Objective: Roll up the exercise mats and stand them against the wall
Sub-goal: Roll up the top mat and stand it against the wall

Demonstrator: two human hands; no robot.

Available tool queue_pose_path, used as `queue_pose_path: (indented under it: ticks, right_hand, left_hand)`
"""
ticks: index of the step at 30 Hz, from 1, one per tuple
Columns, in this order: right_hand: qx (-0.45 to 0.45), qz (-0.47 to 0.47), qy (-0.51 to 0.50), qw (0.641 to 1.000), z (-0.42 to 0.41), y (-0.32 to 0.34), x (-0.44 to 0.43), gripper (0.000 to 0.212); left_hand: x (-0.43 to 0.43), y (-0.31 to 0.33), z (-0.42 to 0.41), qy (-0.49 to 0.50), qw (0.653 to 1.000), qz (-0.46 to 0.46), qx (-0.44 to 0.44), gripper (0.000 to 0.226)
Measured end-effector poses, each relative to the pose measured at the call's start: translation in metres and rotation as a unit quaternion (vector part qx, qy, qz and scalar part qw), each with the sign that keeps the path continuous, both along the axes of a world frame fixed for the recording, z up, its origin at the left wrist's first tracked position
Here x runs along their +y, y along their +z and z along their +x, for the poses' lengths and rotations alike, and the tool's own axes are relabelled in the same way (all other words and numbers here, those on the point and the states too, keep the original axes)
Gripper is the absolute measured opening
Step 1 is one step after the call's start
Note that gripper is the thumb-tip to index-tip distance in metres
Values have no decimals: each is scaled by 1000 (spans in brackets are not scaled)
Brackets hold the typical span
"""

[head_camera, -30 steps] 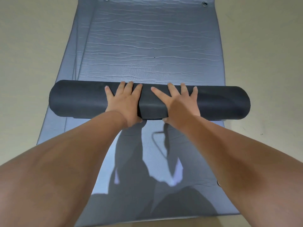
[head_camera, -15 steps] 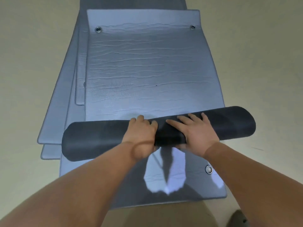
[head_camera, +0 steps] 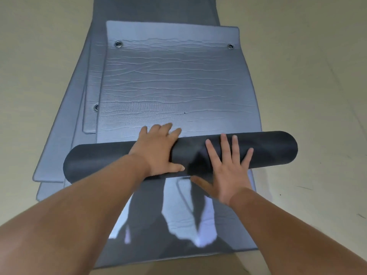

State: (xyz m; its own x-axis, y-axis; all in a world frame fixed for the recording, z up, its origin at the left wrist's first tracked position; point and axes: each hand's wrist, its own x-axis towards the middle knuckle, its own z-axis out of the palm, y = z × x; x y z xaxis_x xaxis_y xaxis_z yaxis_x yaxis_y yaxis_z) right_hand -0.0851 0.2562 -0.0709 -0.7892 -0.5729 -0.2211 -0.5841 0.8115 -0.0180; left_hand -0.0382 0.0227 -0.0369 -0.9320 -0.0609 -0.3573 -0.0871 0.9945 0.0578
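Observation:
A grey-blue exercise mat with two metal eyelets at its far end lies flat on top of a stack of mats. Its near part is wound into a dark roll that lies across the stack, slightly slanted, right end farther away. My left hand lies over the top of the roll near its middle, fingers reaching over the far side, thumb on the near side. My right hand hovers or rests on the roll's near side with fingers spread straight.
Several more grey mats lie spread under the top one, sticking out at the left, and a darker mat extends beyond the far end. Beige floor surrounds the stack. No wall is in view.
The roll has moved forward along the mat. My right hand has drawn back from the top of the roll to its near side with fingers spread; my left hand stays over the roll.

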Motion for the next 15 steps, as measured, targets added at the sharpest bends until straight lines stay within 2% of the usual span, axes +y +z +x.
queue_pose_path:
  ticks: [2,4,6,10,15]
  right_hand:
    - [-16,4,-14,1000,-16,4,-12,103]
    - [-37,12,-22,999,-37,10,-25,97]
    - [-63,14,-26,998,-58,15,-37,91]
    - [-77,4,-24,997,-80,15,-51,81]
    - [8,-53,-2,999,-57,-4,-41,87]
  left_hand:
    - [11,-10,16,-70,989,-56,113,85]
    - [27,-20,32,-69,978,-57,187,72]
    - [42,-23,44,-33,989,-36,139,79]
    - [58,-33,51,0,997,-70,-18,109]
    - [41,-39,25,10,997,-72,-17,131]
